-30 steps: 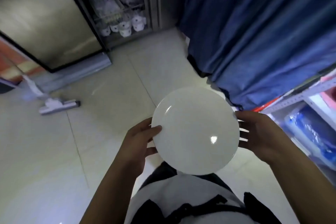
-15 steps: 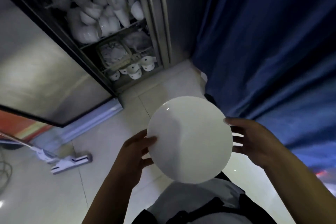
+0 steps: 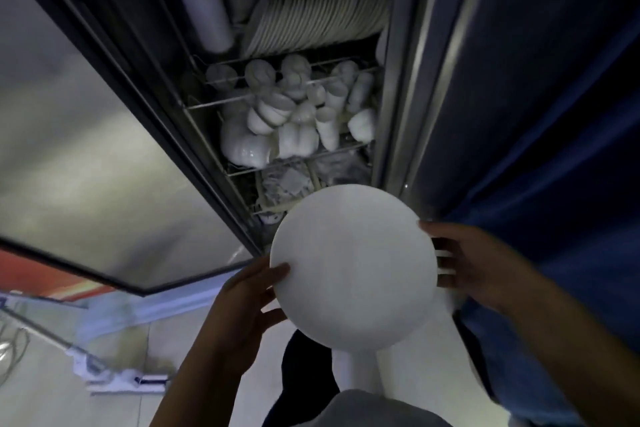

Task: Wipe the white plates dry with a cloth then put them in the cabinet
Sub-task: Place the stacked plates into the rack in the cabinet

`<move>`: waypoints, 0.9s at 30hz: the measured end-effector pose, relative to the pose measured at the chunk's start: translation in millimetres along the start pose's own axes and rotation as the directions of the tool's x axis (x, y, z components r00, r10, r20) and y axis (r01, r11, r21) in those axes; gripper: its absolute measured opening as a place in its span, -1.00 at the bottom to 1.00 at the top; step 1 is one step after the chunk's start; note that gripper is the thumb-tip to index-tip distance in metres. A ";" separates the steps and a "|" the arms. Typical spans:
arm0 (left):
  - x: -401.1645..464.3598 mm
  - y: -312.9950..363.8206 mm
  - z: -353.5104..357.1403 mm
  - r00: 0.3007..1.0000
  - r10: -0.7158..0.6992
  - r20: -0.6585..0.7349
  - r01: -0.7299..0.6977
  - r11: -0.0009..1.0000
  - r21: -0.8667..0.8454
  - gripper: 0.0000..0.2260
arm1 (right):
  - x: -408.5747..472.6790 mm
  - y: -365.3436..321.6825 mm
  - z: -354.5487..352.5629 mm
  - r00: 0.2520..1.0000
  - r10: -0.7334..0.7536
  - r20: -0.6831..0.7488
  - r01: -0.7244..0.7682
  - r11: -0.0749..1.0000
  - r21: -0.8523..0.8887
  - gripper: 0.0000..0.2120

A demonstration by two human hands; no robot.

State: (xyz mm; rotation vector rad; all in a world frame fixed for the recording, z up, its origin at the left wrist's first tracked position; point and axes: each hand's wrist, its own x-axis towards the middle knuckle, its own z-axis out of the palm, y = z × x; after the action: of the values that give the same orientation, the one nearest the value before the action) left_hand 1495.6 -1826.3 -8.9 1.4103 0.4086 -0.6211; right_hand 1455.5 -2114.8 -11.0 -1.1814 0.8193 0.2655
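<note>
Plate: a round white plate [image 3: 353, 267] is held up in front of the open cabinet [image 3: 294, 97], low in the doorway and overlapping the lowest visible rack.
Left hand: the left hand [image 3: 242, 308] grips the plate's left rim, thumb lying on the near face and fingers curled behind it.
Right hand: the right hand [image 3: 474, 263] holds the right rim, thumb at the upper edge and fingers spread behind the plate, showing past its edge.
Cabinet edges: the dark door frame runs diagonally on the left, the metal post [image 3: 405, 80] stands on the right, and the plate's right rim sits just beside that post.
Door: the steel door [image 3: 86, 149] is swung open to the left, its lower corner near the left hand.
Room inside: a row of upright plates [image 3: 318, 14] fills an upper rack, and cups and bowls [image 3: 294, 114] crowd the wire rack below; open space beside the stacked plates is hard to make out.
Right side: a blue curtain [image 3: 554, 114] hangs close against the right hand.
Floor: a mop head [image 3: 121, 381] lies on the tiles at lower left.
Change: compared with half a second ago the cabinet fills far more of the view, the plate has come closer to the racks, and both hands keep the same hold.
</note>
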 end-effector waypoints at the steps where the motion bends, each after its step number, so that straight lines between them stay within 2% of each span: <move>1: 26.0 19.0 -3.8 1.000 0.007 0.007 -0.007 1.000 -0.009 -0.76 | 21.7 -20.7 14.6 1.000 -0.011 -0.006 0.010 1.000 -0.020 -0.73; 7: 145.8 117.4 -20.1 1.000 -0.006 0.023 0.007 0.999 -0.038 -0.86 | 105.5 -111.4 85.8 0.995 -0.051 -0.084 0.048 0.998 -0.029 -0.66; 12: 226.0 186.6 -23.2 0.998 -0.003 0.058 0.002 1.000 0.013 -0.81 | 155.5 -159.4 129.3 0.985 -0.135 -0.103 0.142 0.988 0.062 -0.83; 13: 240.5 197.9 -22.8 0.999 -0.016 0.052 0.015 1.000 0.022 -0.82 | 166.1 -166.6 135.0 0.983 -0.146 -0.109 0.153 0.986 0.064 -0.81; 17: 281.4 227.7 -21.0 0.998 -0.012 0.062 0.010 0.999 0.043 -0.81 | 202.1 -189.1 150.5 0.972 -0.196 -0.130 0.206 0.976 0.070 -0.67; 22: 327.4 249.6 -6.8 1.000 -0.005 0.003 0.005 0.999 0.032 -0.85 | 246.0 -222.5 161.1 0.959 -0.244 -0.142 0.251 0.967 0.032 -0.65; 27: 371.2 279.3 24.2 1.000 0.001 -0.005 -0.001 1.000 0.016 -0.90 | 271.5 -269.3 166.8 0.908 -0.391 -0.148 0.397 0.917 0.017 -0.60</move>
State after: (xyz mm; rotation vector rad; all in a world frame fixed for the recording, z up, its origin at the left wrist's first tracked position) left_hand 1955.4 -1896.4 -13.3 1.4272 0.4081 -0.6214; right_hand 1871.5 -2130.9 17.1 -1.3037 0.6856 -0.1733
